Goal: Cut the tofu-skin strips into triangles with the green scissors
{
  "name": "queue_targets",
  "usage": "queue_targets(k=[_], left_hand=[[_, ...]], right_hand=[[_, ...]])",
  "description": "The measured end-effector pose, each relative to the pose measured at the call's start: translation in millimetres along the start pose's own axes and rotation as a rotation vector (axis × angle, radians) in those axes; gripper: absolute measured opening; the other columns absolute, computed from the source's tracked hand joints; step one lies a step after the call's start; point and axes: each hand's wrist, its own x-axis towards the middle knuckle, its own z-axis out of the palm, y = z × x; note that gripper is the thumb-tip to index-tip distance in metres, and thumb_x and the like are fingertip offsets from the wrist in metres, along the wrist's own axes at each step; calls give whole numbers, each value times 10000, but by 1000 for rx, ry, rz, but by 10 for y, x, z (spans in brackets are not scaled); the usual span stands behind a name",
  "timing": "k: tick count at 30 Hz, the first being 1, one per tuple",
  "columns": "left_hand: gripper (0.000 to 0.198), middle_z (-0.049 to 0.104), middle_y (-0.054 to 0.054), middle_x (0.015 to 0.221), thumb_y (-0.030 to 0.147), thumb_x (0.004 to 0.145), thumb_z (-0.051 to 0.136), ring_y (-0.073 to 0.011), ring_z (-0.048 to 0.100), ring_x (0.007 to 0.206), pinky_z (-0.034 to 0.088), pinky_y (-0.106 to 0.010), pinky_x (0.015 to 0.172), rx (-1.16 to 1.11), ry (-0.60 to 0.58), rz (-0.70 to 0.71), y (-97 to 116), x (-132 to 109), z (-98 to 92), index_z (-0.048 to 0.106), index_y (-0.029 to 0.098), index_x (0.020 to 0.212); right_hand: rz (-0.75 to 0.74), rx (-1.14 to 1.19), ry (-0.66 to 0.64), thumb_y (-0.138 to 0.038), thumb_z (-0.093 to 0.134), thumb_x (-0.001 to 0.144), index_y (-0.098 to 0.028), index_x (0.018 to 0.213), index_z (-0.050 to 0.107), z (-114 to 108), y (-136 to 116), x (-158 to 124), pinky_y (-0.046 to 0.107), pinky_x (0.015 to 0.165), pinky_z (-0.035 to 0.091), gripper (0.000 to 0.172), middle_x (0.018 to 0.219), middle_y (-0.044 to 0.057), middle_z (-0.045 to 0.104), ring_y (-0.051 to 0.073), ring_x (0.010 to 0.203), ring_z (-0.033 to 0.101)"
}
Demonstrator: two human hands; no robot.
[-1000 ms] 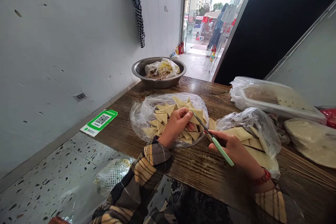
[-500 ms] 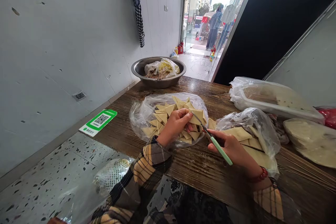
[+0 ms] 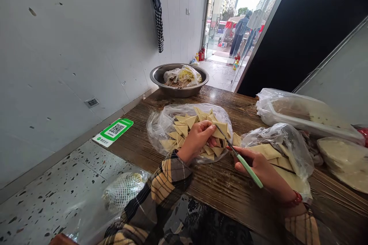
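Observation:
Between my left hand's point(image 3: 199, 138) thumb and fingers is a pale yellow tofu sheet piece point(image 3: 220, 129), held over a heap of cut, mostly triangular pieces point(image 3: 181, 130). That heap lies in an open clear plastic bag point(image 3: 161, 122) on the table. My right hand point(image 3: 255, 166) is closed around a pair of scissors point(image 3: 248, 170) with a mint-green handle, seen nearly edge-on. Their dark narrow blades lie against the held piece, close to my left fingertips. Beside my right hand, larger tofu sheets point(image 3: 267, 151) rest in a second clear bag point(image 3: 299, 147).
A metal basin point(image 3: 184, 92) with bagged food and skewers stands at the table's far end. On the right are a plastic-wrapped tray point(image 3: 301, 113), a bag of pale rounds point(image 3: 345, 160) and thin sticks. A QR-code card point(image 3: 113, 132) lies at the left edge. Someone point(image 3: 240, 32) stands outside.
The whole view has shifted slightly, so everything sits a little further right and lower. Both hands keep nearly the same pose, with the scissors still at the tofu piece.

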Motion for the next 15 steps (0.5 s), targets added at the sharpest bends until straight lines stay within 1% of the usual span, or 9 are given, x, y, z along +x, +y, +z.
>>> queue_targets(k=[4, 7, 12, 15], left_hand=[[318, 559, 22, 530, 455, 816, 602, -84, 509, 417, 404, -187, 417, 74, -48, 7, 15, -15, 15, 555, 158, 710], [315, 543, 30, 520, 451, 813, 608, -85, 502, 412, 401, -191, 411, 98, -72, -2, 31, -28, 26, 547, 163, 699], [305, 524, 35, 509, 438, 810, 604, -86, 489, 409, 389, -191, 401, 118, -79, -11, 24, -24, 19, 535, 166, 691], [286, 520, 35, 511, 420, 808, 593, -87, 490, 410, 385, -193, 396, 126, -82, -10, 15, -16, 9, 531, 168, 688]], right_hand=[[-3, 27, -9, -449, 667, 781, -101, 1267, 646, 15, 29, 24, 343, 707, 519, 598, 788, 49, 687, 207, 716, 612], [-1, 46, -10, -466, 676, 782, -98, 1280, 633, 25, 50, 32, 357, 726, 526, 620, 793, 53, 709, 216, 724, 628], [-29, 30, 28, -450, 697, 780, -135, 1254, 661, 24, 66, 25, 380, 793, 542, 569, 869, 60, 754, 242, 797, 671], [-55, 27, 44, -441, 706, 781, -153, 1231, 684, 17, 79, 30, 397, 829, 547, 534, 971, 75, 767, 262, 864, 687]])
